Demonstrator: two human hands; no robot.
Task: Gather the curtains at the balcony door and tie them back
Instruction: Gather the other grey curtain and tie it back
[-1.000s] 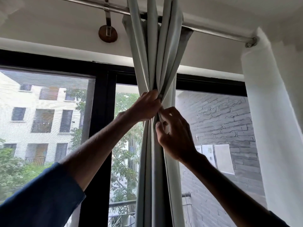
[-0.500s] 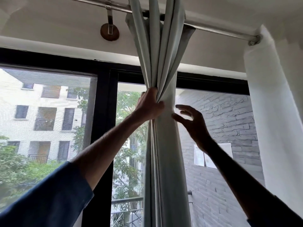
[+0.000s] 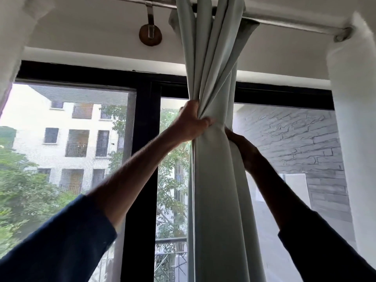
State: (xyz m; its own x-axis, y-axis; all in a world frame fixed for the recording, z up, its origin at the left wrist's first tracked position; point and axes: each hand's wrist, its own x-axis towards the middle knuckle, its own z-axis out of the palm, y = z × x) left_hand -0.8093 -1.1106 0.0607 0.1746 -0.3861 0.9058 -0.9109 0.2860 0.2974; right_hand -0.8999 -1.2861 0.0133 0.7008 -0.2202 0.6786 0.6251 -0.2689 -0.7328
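My left hand [image 3: 191, 124] clenches the gathered curtain [image 3: 215, 190]; my right hand [image 3: 243, 148] wraps its right side just below, fingers hidden behind.

On my feed, a white wall [image 3: 91, 45] sits above the black balcony door frame [image 3: 143, 159]. A metal rod [image 3: 284, 19] runs along the top, held by a bracket on a round brown mount [image 3: 150, 35]. Daylight comes through the glass, and the left pane has a fine mesh screen [image 3: 71, 110]. Outside I make out a pale apartment building [image 3: 81, 139], green trees [image 3: 24, 190], a balcony railing [image 3: 171, 259] and a grey brick wall [image 3: 295, 143] with white sheets [image 3: 296, 186] on it. A white pillar [image 3: 356, 139] stands at the right.
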